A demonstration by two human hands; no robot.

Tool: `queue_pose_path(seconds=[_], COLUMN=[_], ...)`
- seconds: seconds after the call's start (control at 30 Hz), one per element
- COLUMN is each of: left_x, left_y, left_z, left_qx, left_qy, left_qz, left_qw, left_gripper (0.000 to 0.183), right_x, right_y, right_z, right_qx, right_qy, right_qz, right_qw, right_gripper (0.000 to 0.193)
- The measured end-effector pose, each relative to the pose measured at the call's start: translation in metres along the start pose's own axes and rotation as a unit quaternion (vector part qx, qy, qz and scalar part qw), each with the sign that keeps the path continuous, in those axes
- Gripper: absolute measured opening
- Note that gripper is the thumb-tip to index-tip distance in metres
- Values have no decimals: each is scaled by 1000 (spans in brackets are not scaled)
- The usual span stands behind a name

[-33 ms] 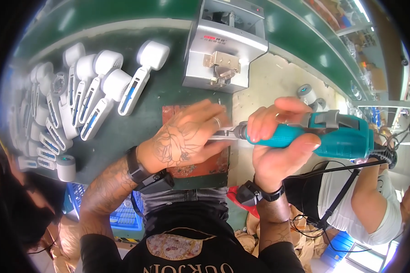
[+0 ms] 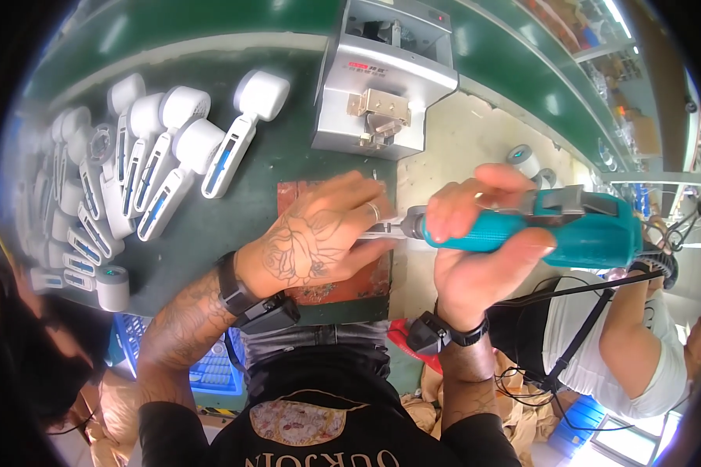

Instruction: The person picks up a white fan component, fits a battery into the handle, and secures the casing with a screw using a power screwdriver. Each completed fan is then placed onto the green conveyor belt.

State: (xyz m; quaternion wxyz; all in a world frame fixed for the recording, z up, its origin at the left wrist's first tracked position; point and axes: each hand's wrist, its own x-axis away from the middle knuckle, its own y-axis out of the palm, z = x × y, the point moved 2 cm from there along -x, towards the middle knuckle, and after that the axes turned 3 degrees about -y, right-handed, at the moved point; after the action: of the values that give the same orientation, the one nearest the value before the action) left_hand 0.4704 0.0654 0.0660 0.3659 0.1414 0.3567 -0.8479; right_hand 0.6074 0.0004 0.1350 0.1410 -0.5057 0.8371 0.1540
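Observation:
My right hand [image 2: 471, 272] is wrapped round a teal electric screwdriver [image 2: 592, 237], held nearly level with its grey nose pointing left. My left hand [image 2: 311, 233], ringed and tattooed, closes its fingers on a narrow white part [image 2: 380, 230] above a worn red mat [image 2: 343, 293]. The screwdriver's nose meets the right end of this part; the bit itself cannot be made out. Most of the part is hidden under my left fingers. To the left lie several white handheld fans [image 2: 230, 156] with round heads and long handles, blue strips showing in their open slots.
A silver machine [image 2: 385, 78] with a metal feed stands behind the mat. Small white round units [image 2: 523, 159] sit on the pale surface to the right. A blue basket [image 2: 214, 366] is below the table edge. People are at both sides, one in a white shirt [image 2: 607, 350].
The screwdriver and my right hand have shifted very slightly to the right, the tool's rear end a little higher. My left hand stays almost in place.

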Motion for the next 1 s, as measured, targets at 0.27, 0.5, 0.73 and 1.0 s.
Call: queue_pose_path(seconds=[0.27, 0.5, 0.73, 1.0], left_x=[-1, 5, 7, 4], left_y=[-16, -18, -21, -21], left_z=[-3, -6, -11, -10], left_qx=[-54, -90, -75, -78], left_qy=[-93, -33, -24, -35], left_qz=[-31, -15, -7, -9], left_qw=[994, 995, 997, 996], left_gripper=[32, 42, 41, 44], right_x=[-61, -78, -66, -29], right_y=[22, 44, 51, 10], right_z=[-1, 32, 29, 8], right_qx=[-21, 36, 67, 56], right_qy=[-25, -75, -62, -25], right_qz=[23, -49, -67, -69], right_qw=[999, 995, 994, 996], right_gripper=[66, 50, 43, 68])
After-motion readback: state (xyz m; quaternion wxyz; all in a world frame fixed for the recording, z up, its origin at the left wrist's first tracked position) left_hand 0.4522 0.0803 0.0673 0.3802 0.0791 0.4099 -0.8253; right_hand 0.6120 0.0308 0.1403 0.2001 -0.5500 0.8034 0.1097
